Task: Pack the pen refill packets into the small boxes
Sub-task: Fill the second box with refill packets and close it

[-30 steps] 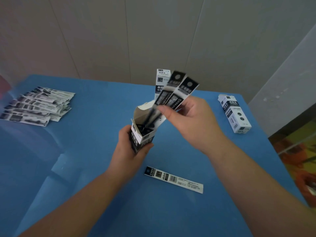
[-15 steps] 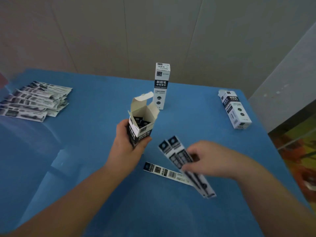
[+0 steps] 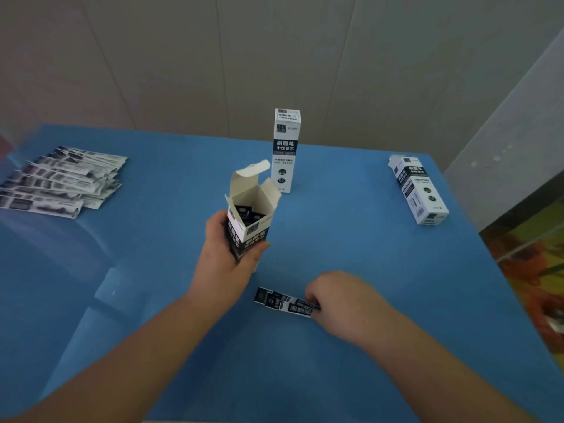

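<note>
In the head view, the left hand point(image 3: 227, 257) grips an open small box point(image 3: 248, 221) just left of the frame's centre, fingers and thumb curled round its lower half; the top flaps stand up and dark packet ends show inside. Below and to the right, the right hand point(image 3: 338, 300) rests on the blue counter point(image 3: 351, 239), its fingers curled over the right end of the pen refill packets point(image 3: 282, 300), which lie flat and stick out to the hand's left. A closed box point(image 3: 285, 151) stands upright above centre. Another box point(image 3: 418, 190) lies on its side at the right edge. A fanned stack of packets point(image 3: 58, 181) lies at upper left.
</note>
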Demonstrator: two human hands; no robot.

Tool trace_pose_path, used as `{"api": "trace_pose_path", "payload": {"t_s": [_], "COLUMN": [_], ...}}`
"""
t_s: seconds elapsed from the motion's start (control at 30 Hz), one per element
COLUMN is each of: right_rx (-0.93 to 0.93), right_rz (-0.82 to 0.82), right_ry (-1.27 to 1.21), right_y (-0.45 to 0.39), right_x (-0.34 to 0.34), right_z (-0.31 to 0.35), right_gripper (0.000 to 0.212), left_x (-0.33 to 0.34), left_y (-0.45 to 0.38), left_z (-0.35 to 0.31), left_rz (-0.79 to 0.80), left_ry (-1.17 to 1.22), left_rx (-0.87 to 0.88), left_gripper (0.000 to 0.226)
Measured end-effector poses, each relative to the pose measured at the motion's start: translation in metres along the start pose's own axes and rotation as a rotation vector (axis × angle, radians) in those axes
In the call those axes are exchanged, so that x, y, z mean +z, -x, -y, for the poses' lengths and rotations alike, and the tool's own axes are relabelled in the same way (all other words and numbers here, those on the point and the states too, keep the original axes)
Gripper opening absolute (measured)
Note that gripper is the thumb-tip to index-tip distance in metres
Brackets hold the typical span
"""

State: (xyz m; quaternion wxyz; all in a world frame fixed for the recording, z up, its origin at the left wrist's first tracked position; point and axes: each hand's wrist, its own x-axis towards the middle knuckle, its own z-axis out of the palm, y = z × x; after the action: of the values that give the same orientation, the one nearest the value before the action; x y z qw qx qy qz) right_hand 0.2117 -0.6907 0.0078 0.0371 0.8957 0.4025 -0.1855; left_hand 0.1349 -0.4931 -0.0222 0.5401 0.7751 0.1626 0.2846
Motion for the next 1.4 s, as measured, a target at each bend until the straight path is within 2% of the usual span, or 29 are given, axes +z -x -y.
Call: {"api": "trace_pose_path", "payload": {"t_s": [0.13,0.33,0.63,0.83,1.1,1.2,1.27,1.37,1.4], "right_rx": [0.023,0.025,-0.028,0.015,0.012,0.038,0.075,0.101,0.09], "right_rz": [-0.029,-0.015,-0.017,0.014,0.005,-0.019,-0.062,-0.152,-0.189], "right_ry": [-0.086,-0.031,0.005,-0.021,-0.018,-0.166,-0.375,-0.913,-1.104], "right_y": [-0.001,-0.003,0.003,0.007,0.007,0.01,0.014,0.024,0.027], "right_x": [0.003,0.006,0.008,0.0,0.0,-0.012,-0.028,-0.057,-0.067], "right_z": [-0.003,-0.003,-0.004,-0.005,-0.006,-0.012,-0.018,-0.024,-0.024], "right_gripper": [0.017,0.017,0.005,0.001,0.014,0.019,0.016,0.005,0.007], "left_x": [0.0,0.001,0.001,0.002,0.002,0.001,0.001,0.001,0.001], "left_y": [0.001,0.002,0.002,0.001,-0.001,0.0,0.0,0.0,0.0], "left_z": [0.001,-0.002,-0.002,0.001,0.004,0.004,0.004,0.004,0.004], "left_rz": [0.002,0.005,0.006,0.004,0.019,0.028,0.034,0.041,0.04], "left_ry": [0.009,0.004,0.017,0.021,0.022,0.027,0.031,0.035,0.037], "left_rx": [0.005,0.009,-0.001,0.001,0.008,0.006,0.005,-0.002,-0.006], "left_gripper": [0.064,0.062,0.056,0.056,0.057,0.058,0.057,0.056,0.056]}}
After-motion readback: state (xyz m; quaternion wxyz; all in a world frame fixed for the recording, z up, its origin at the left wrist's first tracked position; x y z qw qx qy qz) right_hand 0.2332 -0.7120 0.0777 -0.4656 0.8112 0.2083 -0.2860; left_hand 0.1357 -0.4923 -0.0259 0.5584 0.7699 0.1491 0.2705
